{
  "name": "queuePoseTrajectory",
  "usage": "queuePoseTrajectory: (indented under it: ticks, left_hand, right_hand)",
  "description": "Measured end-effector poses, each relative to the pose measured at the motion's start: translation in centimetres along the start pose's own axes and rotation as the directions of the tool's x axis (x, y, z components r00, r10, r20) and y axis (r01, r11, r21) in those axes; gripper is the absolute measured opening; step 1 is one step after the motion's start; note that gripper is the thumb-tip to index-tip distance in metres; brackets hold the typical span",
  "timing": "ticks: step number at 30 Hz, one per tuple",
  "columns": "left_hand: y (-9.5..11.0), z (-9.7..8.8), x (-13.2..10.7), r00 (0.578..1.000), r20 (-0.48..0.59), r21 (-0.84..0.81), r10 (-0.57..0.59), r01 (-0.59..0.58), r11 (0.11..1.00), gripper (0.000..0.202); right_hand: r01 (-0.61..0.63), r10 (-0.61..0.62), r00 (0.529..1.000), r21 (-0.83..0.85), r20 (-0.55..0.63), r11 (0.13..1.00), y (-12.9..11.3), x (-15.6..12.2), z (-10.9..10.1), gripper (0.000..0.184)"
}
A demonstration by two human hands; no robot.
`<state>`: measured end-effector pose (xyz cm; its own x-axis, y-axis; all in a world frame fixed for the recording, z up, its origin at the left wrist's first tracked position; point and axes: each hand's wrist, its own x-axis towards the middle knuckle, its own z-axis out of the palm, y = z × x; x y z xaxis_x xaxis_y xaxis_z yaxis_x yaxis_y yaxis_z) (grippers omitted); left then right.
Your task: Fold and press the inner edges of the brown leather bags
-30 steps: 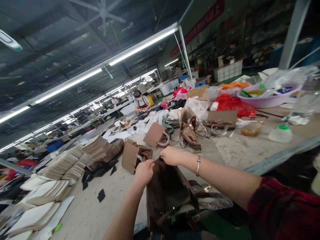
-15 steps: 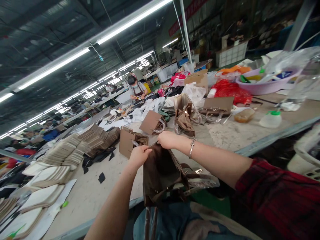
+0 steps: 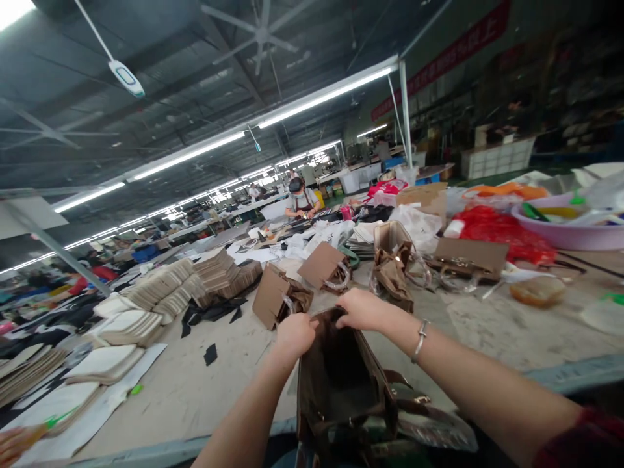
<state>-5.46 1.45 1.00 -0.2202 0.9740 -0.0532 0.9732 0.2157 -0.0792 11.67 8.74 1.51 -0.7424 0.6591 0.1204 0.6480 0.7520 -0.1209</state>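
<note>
A brown handbag (image 3: 336, 383) stands at the table's near edge with its mouth facing me and its dark inside showing. My left hand (image 3: 296, 335) pinches the bag's far rim at the left corner. On the same rim, a little to the right, my right hand (image 3: 363, 311) grips with thumb and fingers closed; a metal bracelet is on that wrist. A strap with a metal buckle and a plastic-wrapped handle (image 3: 436, 426) hang off the bag's right side. Just beyond my hands lie more brown bags, one (image 3: 280, 296) left and another (image 3: 325, 268) behind.
Stacks of pale panels (image 3: 117, 364) line the table's left side, with black scraps (image 3: 210, 354) near them. At right are a crumpled brown bag (image 3: 392, 270), red plastic (image 3: 502, 234) and a lilac basin (image 3: 575, 234). A co-worker (image 3: 302, 198) sits farther back; another person's hand (image 3: 19, 445) shows lower left.
My view has tilted up and shifted left. Both hands stay at the bag's far rim, and its mouth now shows wider. Another person's hand has appeared at the lower left.
</note>
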Motion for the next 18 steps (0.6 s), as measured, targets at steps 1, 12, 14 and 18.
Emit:
queuePoseTrajectory:
  ticks: [1,12,14,18]
  left_hand:
    - [-0.2,0.1,0.0,1.000,-0.006,-0.010,0.000,0.000,1.000,0.035]
    - [-0.4,0.8,0.0,0.999,-0.020,-0.053,0.034,-0.035,0.998,0.037]
    - [-0.4,0.9,0.0,0.999,-0.027,-0.066,0.035,-0.037,0.997,0.037]
    - [-0.9,0.9,-0.1,0.996,-0.024,-0.116,0.081,-0.083,0.990,0.034]
  right_hand:
    - [0.010,-0.010,1.000,0.009,-0.009,1.000,0.2,0.0,0.0,0.033]
    - [-0.062,0.065,0.996,0.046,-0.057,0.997,0.3,1.0,1.2,0.026]
    - [-0.066,0.071,0.996,0.074,-0.062,0.995,0.6,1.1,1.4,0.026]
    - [-0.073,0.083,0.996,0.189,-0.043,0.979,1.7,1.1,1.9,0.027]
